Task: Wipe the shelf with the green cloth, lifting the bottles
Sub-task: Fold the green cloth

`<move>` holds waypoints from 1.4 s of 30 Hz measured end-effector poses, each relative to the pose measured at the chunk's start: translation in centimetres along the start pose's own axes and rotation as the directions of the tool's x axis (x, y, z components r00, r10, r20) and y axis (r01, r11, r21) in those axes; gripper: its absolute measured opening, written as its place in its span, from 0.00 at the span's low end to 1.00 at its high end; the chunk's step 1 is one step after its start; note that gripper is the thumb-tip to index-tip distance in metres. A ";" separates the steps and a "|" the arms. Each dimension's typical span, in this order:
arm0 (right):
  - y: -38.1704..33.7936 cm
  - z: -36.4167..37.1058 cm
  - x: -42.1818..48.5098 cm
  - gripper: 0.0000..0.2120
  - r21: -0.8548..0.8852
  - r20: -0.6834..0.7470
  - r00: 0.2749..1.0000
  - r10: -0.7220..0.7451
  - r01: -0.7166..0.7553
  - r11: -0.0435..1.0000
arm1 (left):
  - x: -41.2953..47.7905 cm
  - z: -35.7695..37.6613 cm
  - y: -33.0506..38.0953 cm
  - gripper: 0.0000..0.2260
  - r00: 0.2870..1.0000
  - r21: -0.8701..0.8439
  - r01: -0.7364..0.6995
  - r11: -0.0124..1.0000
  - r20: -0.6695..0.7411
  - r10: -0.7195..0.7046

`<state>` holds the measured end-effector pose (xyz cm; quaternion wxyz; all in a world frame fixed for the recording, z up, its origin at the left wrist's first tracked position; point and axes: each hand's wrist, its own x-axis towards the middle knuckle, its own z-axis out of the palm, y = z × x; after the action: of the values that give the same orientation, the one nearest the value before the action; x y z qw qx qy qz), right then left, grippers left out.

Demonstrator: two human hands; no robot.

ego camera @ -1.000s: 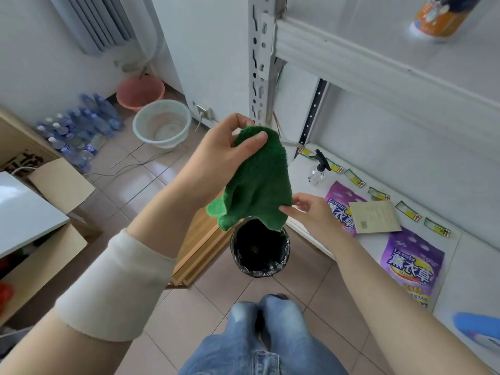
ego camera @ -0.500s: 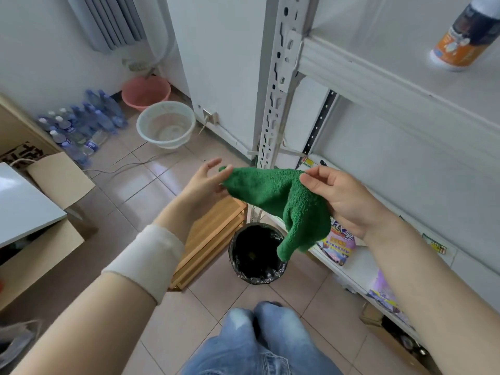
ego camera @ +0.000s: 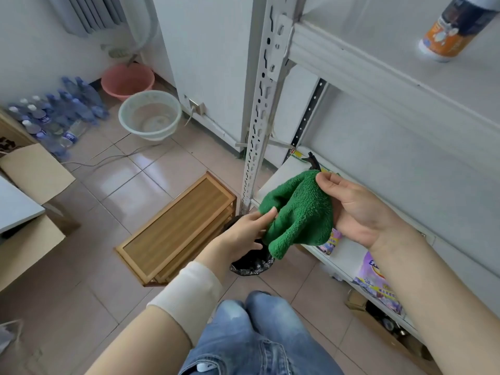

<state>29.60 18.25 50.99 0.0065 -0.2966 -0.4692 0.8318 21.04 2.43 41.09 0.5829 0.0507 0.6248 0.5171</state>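
Note:
The green cloth (ego camera: 300,212) hangs bunched between my two hands in front of the white metal shelf unit. My right hand (ego camera: 357,212) holds its upper right part, thumb pinching the top edge against the palm. Below and to the left, my left hand (ego camera: 246,231) touches the cloth's left edge with straight fingertips. An orange and black bottle (ego camera: 449,28) stands on the upper shelf (ego camera: 378,66) at the top right. A small spray bottle's black nozzle (ego camera: 312,161) shows just behind the cloth on the lower shelf (ego camera: 281,174).
Purple bags (ego camera: 376,274) lie on the lower shelf. A black bin (ego camera: 251,261) stands on the floor under my left hand, a wooden rack (ego camera: 176,228) beside it. Two basins (ego camera: 150,117), water bottles (ego camera: 54,115) and cardboard boxes (ego camera: 29,185) sit at the left.
Both hands have dropped lower with the cloth and come closer together. My left hand let go of its corner and now only touches the edge; the cloth is gathered in my right hand.

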 end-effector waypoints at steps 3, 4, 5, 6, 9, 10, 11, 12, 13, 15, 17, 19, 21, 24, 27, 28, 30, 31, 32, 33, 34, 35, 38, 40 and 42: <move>0.3 -1.2 -0.5 0.05 0.008 -0.063 0.998 -0.010 0.011 1.000 | -0.5 0.0 0.9 0.09 0.976 0.107 -0.171 0.980 -0.121 0.183; 0.4 -1.3 -0.8 0.02 0.013 -0.077 0.997 -0.008 0.010 1.000 | -0.6 -0.2 1.2 0.09 0.961 0.131 -0.206 0.970 -0.161 0.226; 0.6 -1.6 -0.8 0.02 0.017 -0.092 0.996 -0.014 0.015 1.000 | -0.5 -0.5 1.5 0.08 0.952 0.130 -0.225 0.966 -0.182 0.246; 0.6 -1.7 -1.0 0.05 0.024 -0.102 0.995 -0.014 0.017 1.000 | -0.5 -0.6 1.7 0.07 0.952 0.082 -0.228 0.970 -0.191 0.240; 1.2 -2.5 -1.0 0.07 -0.122 -0.164 0.985 -0.050 0.030 0.992 | -0.6 -0.9 2.7 0.07 0.950 -0.159 -0.239 0.958 -0.243 0.197; 1.6 -3.1 -0.9 0.06 -0.283 -0.212 0.973 -0.095 0.032 0.958 | -0.8 -1.0 3.1 0.08 0.936 -0.181 -0.266 0.947 -0.282 0.209; 1.8 -3.8 -0.9 0.04 -0.489 -0.255 0.953 -0.164 0.019 0.872 | -1.1 -1.2 3.5 0.10 0.919 -0.169 -0.296 0.940 -0.318 0.233; 1.9 -4.2 -1.1 0.03 -0.649 -0.288 0.931 -0.223 -0.019 0.761 | -1.4 -1.4 3.9 0.10 0.902 -0.140 -0.328 0.934 -0.340 0.266; 2.0 -4.5 -1.2 0.04 -0.758 -0.295 0.914 -0.277 -0.048 0.650 | -1.8 -1.6 4.3 0.10 0.889 -0.110 -0.363 0.925 -0.340 0.308; 2.3 -4.8 -1.5 0.06 -0.859 -0.252 0.906 -0.339 -0.048 0.510 | -2.7 -2.0 5.1 0.11 0.877 -0.038 -0.409 0.912 -0.292 0.382; 2.6 -4.6 -1.7 0.08 -0.901 -0.206 0.914 -0.351 -0.038 0.431 | -3.8 -1.8 5.9 0.11 0.867 0.067 -0.428 0.901 -0.250 0.431; 2.7 -4.8 -1.9 0.10 -0.899 -0.189 0.925 -0.328 -0.028 0.437 | -4.8 -1.4 6.8 0.10 0.842 0.137 -0.471 0.871 -0.225 0.490; 2.7 -5.2 -2.1 0.13 -0.867 -0.178 0.949 -0.260 -0.027 0.497 | -5.7 -1.3 7.6 0.10 0.805 0.170 -0.522 0.836 -0.227 0.549; 2.3 -5.8 -2.6 0.19 -0.891 -0.141 0.963 -0.228 -0.023 0.453 | -6.8 -2.0 8.6 0.12 0.767 0.240 -0.554 0.797 -0.226 0.601; 2.0 -5.9 -3.0 0.15 -0.978 -0.057 0.901 -0.430 0.036 0.205 | -7.6 -2.8 9.4 0.11 0.708 0.511 -0.497 0.702 -0.229 0.668; 1.7 -5.9 -3.1 0.13 -0.992 -0.019 0.845 -0.535 0.051 0.115 | -7.8 -3.2 9.6 0.11 0.677 0.626 -0.452 0.636 -0.223 0.701; 1.0 -6.2 -3.4 0.10 -0.998 0.055 0.720 -0.691 0.062 -0.014 | -8.1 -3.8 10.1 0.09 0.623 0.778 -0.362 0.513 -0.207 0.754; 0.5 -6.4 -3.6 0.10 -0.996 0.091 0.670 -0.737 0.070 -0.060 | -8.3 -4.1 10.2 0.08 0.602 0.818 -0.329 0.471 -0.203 0.772; 0.0 -6.6 -3.8 0.11 -0.992 0.127 0.629 -0.767 0.085 -0.094 | -8.5 -4.4 10.4 0.07 0.583 0.842 -0.313 0.439 -0.195 0.789; -0.6 -6.6 -4.0 0.12 -0.988 0.149 0.613 -0.776 0.116 -0.098 | -8.7 -4.6 10.5 0.07 0.569 0.850 -0.325 0.414 -0.173 0.804; -1.3 -6.5 -4.3 0.11 -0.987 0.132 0.626 -0.768 0.155 -0.044 | -8.9 -4.8 10.7 0.07 0.563 0.850 -0.356 0.389 -0.137 0.815; -2.1 -6.3 -4.6 0.08 -0.978 0.069 0.664 -0.744 0.192 0.080 | -9.2 -4.9 11.0 0.09 0.561 0.844 -0.394 0.364 -0.092 0.823; -4.2 -5.9 -5.0 0.05 -0.831 -0.083 0.840 -0.537 0.239 0.503 | -9.5 -4.9 12.2 0.11 0.607 0.785 -0.480 0.392 -0.025 0.794; -5.3 -5.5 -4.9 0.06 -0.736 -0.123 0.890 -0.438 0.214 0.642 | -9.3 -4.1 13.0 0.09 0.646 0.746 -0.472 0.471 -0.072 0.760; -6.2 -4.2 -4.9 0.05 -0.685 -0.143 0.922 -0.360 0.170 0.708 | -9.2 -2.7 13.7 0.10 0.652 0.693 -0.468 0.549 -0.149 0.744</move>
<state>34.10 23.60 56.64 0.0845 -0.3169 -0.7652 0.5539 14.47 1.04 56.33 0.1602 0.3359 0.8051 0.4619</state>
